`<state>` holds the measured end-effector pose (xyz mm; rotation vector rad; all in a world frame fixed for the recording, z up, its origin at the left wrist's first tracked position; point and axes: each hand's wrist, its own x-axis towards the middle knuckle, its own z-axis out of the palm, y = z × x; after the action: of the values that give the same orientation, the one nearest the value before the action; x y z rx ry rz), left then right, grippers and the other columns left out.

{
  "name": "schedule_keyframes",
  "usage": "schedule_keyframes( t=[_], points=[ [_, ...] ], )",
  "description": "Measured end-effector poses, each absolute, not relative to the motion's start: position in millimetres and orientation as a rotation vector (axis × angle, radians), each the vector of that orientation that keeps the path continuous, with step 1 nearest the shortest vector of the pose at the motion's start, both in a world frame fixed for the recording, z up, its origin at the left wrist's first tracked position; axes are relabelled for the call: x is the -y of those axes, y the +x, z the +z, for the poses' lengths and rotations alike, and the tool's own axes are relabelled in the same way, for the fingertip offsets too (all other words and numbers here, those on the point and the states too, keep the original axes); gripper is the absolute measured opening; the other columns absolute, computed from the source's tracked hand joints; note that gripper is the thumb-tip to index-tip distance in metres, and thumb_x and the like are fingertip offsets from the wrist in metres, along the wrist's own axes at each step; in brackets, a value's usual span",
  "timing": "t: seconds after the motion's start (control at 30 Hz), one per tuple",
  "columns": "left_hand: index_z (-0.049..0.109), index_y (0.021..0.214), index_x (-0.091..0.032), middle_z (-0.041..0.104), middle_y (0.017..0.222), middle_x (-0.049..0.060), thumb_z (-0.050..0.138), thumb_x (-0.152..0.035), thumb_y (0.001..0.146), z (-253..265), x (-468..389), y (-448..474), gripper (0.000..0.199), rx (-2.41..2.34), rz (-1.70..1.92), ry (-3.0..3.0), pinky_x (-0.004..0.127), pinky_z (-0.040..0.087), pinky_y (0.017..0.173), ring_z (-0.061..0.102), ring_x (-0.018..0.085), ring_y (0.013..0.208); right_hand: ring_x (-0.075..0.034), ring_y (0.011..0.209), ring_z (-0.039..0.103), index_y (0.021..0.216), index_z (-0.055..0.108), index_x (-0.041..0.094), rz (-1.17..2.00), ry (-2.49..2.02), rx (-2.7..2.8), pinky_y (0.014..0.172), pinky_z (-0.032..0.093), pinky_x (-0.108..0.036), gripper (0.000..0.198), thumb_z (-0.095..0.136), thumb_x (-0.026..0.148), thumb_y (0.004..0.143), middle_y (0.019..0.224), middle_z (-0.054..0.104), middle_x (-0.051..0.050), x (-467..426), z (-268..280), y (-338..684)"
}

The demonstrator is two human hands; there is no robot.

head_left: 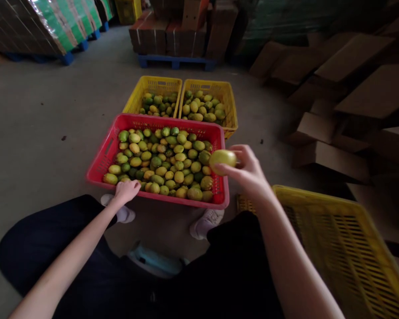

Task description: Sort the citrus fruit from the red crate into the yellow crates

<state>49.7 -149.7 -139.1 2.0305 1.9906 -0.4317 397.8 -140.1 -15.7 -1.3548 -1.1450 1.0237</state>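
Observation:
A large yellow-green lemon point(222, 161) is pinched between the thumb and fingers of my right hand point(248, 170), just above the right end of the red crate point(223, 186). Many lemons point(160, 171), from yellow to dark green, fill the bottom of that crate. My left hand point(127, 191) lies over the crate's near rim toward its left corner, with the fingers curled down on the rim. Its fingertips are partly hidden, next to the lemons.
Behind the red crate stand two yellow crates point(234, 110) with more lemons. Another yellow crate point(346, 212) is close on my right. Cardboard boxes point(339, 159) lie piled at the right. A blue pallet point(176, 61) bears stacked cartons at the back.

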Motion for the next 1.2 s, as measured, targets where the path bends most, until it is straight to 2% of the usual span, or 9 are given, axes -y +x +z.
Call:
schedule_keyframes(
  t=[0.1,0.2,0.33,0.43,0.53,0.67,0.93,1.03,1.2],
  points=[
    [0.066,0.104,-0.022,0.071,0.104,0.008,0.038,-0.035,0.089,-134,139,56,0.034,-1.956,-0.312,1.898,0.029,0.045,0.073,0.065,0.024,0.094,-0.013,0.073,0.064,0.086,0.058,0.022,1.174,-1.018,0.784,0.066,0.054,-0.028,0.019,0.064,0.013,0.07,0.084,0.064,0.003,149,19,398],
    [0.066,0.102,-0.021,0.072,0.102,0.007,0.042,-0.032,0.088,-130,126,76,0.03,-1.97,-0.172,1.859,0.027,0.045,0.073,0.065,0.022,0.093,-0.014,0.072,0.066,0.08,0.059,0.02,1.352,-0.962,0.582,0.065,0.056,-0.031,0.004,0.056,0.022,0.079,0.083,0.065,-0.001,148,24,395],
    [0.064,0.106,-0.021,0.071,0.104,0.006,0.045,-0.028,0.086,-131,110,122,0.028,-1.839,-0.033,1.942,0.025,0.047,0.077,0.065,0.021,0.095,-0.016,0.076,0.066,0.081,0.06,0.019,1.558,-0.983,0.416,0.071,0.059,-0.036,0.019,0.055,0.037,0.082,0.084,0.065,-0.003,139,3,394],
    [0.062,0.111,-0.023,0.068,0.112,0.006,0.047,-0.026,0.086,-136,97,153,0.029,-1.505,-0.136,2.105,0.027,0.046,0.085,0.063,0.02,0.1,-0.017,0.086,0.066,0.083,0.06,0.02,1.556,-0.96,0.351,0.077,0.06,-0.038,0.02,0.058,0.039,0.081,0.087,0.065,-0.003,135,-9,397],
    [0.064,0.107,-0.021,0.065,0.117,0.01,0.052,-0.025,0.083,-144,82,161,0.028,-1.376,-0.406,2.157,0.035,0.046,0.089,0.061,0.027,0.107,-0.019,0.092,0.065,0.084,0.061,0.021,1.516,-0.943,0.305,0.08,0.06,-0.039,0.023,0.056,0.043,0.082,0.09,0.064,-0.004,136,-13,401],
    [0.066,0.102,-0.014,0.064,0.115,0.02,0.053,-0.021,0.08,-159,63,135,0.027,-1.506,-0.55,2.089,0.045,0.046,0.087,0.059,0.036,0.107,-0.023,0.102,0.062,0.086,0.062,0.025,1.455,-0.895,0.341,0.083,0.059,-0.045,0.024,0.053,0.047,0.083,0.098,0.064,-0.005,141,-17,407],
    [0.061,0.113,-0.02,0.061,0.125,0.009,0.051,-0.03,0.081,-195,56,94,0.036,-1.532,-0.504,1.924,0.031,0.043,0.092,0.057,0.025,0.112,-0.022,0.097,0.064,0.084,0.057,0.023,1.509,-0.938,0.122,0.081,0.06,-0.043,0.015,0.055,0.037,0.081,0.097,0.062,-0.007,149,1,407],
    [0.065,0.105,-0.018,0.064,0.119,0.009,0.053,-0.025,0.076,-202,53,93,0.031,-1.537,-0.434,1.87,0.031,0.043,0.09,0.058,0.026,0.11,-0.022,0.093,0.064,0.086,0.053,0.021,1.461,-0.958,-0.055,0.076,0.061,-0.042,0.016,0.058,0.032,0.076,0.097,0.062,-0.007,148,14,398],
    [0.065,0.068,-0.017,0.071,0.085,0.006,0.054,-0.016,0.068,-210,50,91,0.011,-1.565,-0.252,1.746,0.029,0.045,0.076,0.062,0.024,0.088,-0.021,0.088,0.063,0.09,0.05,0.02,1.396,-0.969,-0.201,0.07,0.062,-0.039,0.022,0.06,0.029,0.071,0.095,0.061,-0.006,144,26,385]
  ],
)
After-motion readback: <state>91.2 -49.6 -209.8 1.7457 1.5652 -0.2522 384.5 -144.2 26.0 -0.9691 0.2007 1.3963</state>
